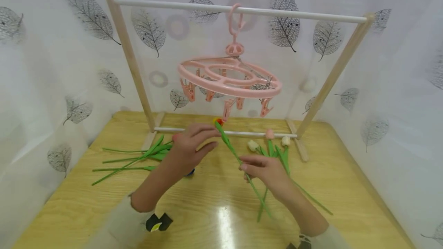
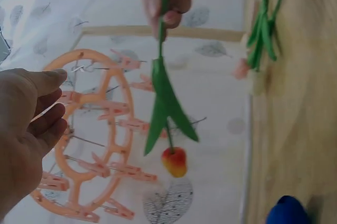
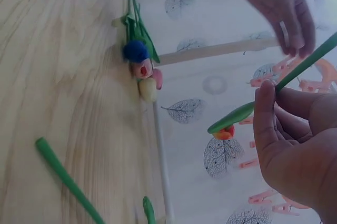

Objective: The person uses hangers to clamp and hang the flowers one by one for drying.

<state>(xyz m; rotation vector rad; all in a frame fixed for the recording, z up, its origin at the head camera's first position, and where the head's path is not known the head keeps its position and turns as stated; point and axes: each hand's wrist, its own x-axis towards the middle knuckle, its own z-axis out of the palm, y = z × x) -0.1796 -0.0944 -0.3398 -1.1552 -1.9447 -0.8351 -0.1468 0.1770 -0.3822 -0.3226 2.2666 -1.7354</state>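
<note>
My right hand (image 1: pixel 268 172) pinches the green stem of an artificial tulip (image 1: pixel 224 135) between thumb and fingers. In the left wrist view, its red and yellow bloom (image 2: pixel 174 162) points away from that hand, below two long green leaves. My left hand (image 1: pixel 190 145) is beside the leaves and bloom, its fingers relaxed and holding nothing. Just above the bloom in the head view hangs a pink clip (image 1: pixel 226 110) from a round pink drying hanger (image 1: pixel 214 87). Several other clips hang around its ring; none visibly holds a flower.
The hanger hooks over the white top bar (image 1: pixel 294 12) of a wooden-legged stand. Several tulips with green stems (image 1: pixel 128 160) lie at left, a blue bloom (image 3: pixel 135 51) among them. White tulips (image 1: pixel 252 146) and a pink tulip (image 1: pixel 270 134) lie at right. A leaf-patterned curtain surrounds the table.
</note>
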